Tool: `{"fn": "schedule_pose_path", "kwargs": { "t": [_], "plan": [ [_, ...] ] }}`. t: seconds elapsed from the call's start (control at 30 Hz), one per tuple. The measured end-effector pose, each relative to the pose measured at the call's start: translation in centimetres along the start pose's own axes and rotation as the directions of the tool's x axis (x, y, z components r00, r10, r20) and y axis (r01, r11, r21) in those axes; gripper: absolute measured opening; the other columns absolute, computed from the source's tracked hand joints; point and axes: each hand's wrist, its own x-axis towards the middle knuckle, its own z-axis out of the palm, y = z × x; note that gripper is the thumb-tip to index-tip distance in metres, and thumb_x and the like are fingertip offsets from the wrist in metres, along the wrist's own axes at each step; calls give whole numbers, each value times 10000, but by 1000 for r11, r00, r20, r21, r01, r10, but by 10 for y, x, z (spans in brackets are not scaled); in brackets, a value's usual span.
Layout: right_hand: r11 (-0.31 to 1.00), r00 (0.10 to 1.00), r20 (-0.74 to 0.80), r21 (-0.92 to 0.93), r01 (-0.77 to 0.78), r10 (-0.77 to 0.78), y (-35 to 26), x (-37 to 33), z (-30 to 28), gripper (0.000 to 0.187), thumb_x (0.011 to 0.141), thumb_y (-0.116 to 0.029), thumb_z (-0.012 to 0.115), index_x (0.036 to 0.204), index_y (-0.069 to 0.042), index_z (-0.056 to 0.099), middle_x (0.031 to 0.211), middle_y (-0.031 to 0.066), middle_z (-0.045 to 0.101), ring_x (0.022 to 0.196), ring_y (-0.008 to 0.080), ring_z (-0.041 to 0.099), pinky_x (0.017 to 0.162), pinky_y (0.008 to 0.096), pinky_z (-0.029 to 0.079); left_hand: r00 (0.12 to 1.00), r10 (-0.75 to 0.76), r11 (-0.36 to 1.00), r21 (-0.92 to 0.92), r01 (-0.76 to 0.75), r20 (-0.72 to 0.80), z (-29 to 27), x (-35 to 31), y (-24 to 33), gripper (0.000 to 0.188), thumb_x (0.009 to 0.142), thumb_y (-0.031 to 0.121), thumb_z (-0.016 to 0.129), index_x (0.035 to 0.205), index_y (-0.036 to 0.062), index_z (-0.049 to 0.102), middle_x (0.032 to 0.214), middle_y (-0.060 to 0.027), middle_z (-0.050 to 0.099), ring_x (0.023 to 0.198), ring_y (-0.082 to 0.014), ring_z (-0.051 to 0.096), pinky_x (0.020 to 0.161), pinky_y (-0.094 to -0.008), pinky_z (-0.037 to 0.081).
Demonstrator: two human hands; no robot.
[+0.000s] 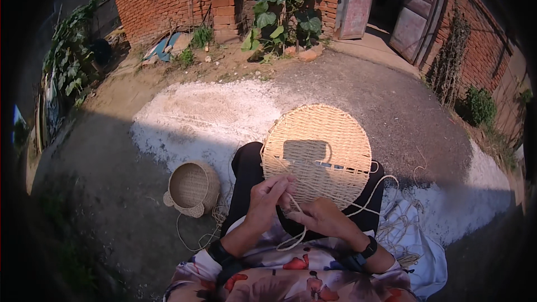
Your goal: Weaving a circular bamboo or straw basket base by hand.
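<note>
A round, flat woven piece of straw-coloured cord (316, 126) rests on my lap, tilted toward me. A narrow slit-like gap crosses its weave, and a shadow falls over its middle. My left hand (268, 198) is at its near left edge, fingers pinched together around a strand of cord (292, 240). Close beside it, my right hand (324, 218) also has its fingers closed on this cord, which loops down toward my shirt. The exact grip of the fingertips is partly hidden. Another cord length curls out from the disc's right edge.
A small round woven basket (193, 187) with two ear-like flaps stands on the ground at left, loose cord beside it. More cord lies over a white sheet (428, 265) at right. Ahead are a leafy plant (285, 0), a brick wall (162, 0) and an open metal door (358, 3).
</note>
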Motion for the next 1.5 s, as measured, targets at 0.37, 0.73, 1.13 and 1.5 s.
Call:
{"fn": "schedule_pose_path", "kwargs": {
  "t": [0.37,0.73,1.13,1.5],
  "plan": [
    [991,832,-552,-128,-28,-48,22,56,-9,136,829,-40,615,965,-43,629,877,148,584,830,344,624,698,455,491,930,356,657,681,-322,96,-29,49,24,139,930,139,645,900,8,678,734,-23,658,626,-87,588,573,-255,480],
    [972,849,-528,-208,-111,-16,23,65,-1,114,842,-68,581,954,-48,582,913,134,546,848,349,612,674,484,475,812,543,340,829,-445,213,-22,62,18,123,852,168,647,813,53,669,777,-132,676,695,-309,659,611,-398,506],
    [952,883,-468,-259,-164,25,19,62,3,298,878,-102,542,1163,-150,611,975,104,550,854,306,630,667,452,507,810,524,240,867,-438,264,-12,68,15,115,835,144,635,787,47,596,734,-152,640,679,-360,642,597,-465,500],
    [960,836,-543,-188,-207,74,25,56,3,236,846,-67,559,1070,-96,627,978,123,557,853,350,621,673,479,490,778,549,175,868,-464,306,-8,68,13,90,796,98,696,838,59,627,781,-127,620,744,-322,639,662,-425,498]
  ]
}}
